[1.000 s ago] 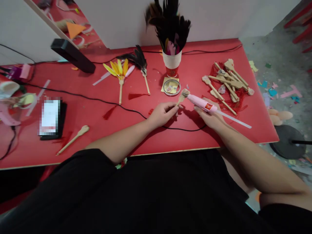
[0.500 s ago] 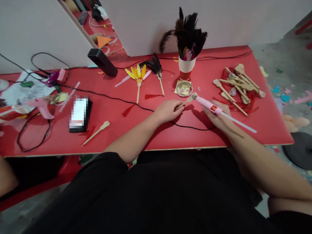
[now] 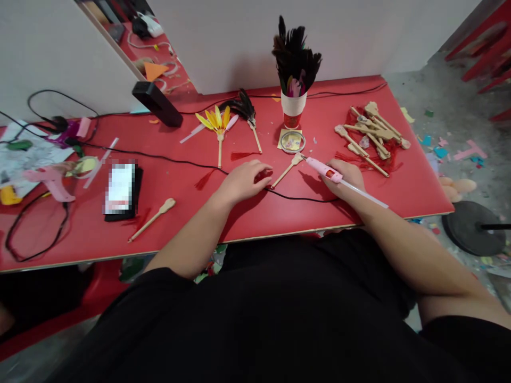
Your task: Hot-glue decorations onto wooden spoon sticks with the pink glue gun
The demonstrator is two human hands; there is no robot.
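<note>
My right hand point(image 3: 344, 178) grips a pink glue gun point(image 3: 319, 167) with a clear glue stick point(image 3: 365, 195) poking out of its back. The gun's nozzle is at the wide head of a wooden fan handle point(image 3: 286, 171) lying on the red table. My left hand point(image 3: 244, 182) hovers just left of that handle, fingers curved and apart, with nothing in it. Beyond the handle sits a round clear dish point(image 3: 293, 142) on a yellow paper square. A handle with yellow feathers point(image 3: 219, 125) and one with black feathers point(image 3: 248, 114) lie farther back.
A paper cup point(image 3: 293, 109) of dark feathers stands at the back. Wooden handles with red tassels point(image 3: 373, 135) are piled at right. To the left are a phone point(image 3: 121, 189), a black upright device point(image 3: 157, 103), a second pink glue gun point(image 3: 51, 181) and a lone handle point(image 3: 154, 219). Black cables cross the table.
My left hand has let go of the wooden handle and moved left, fingers opening. The glue gun stays in my right hand by the handle's head. The view has shifted slightly.
</note>
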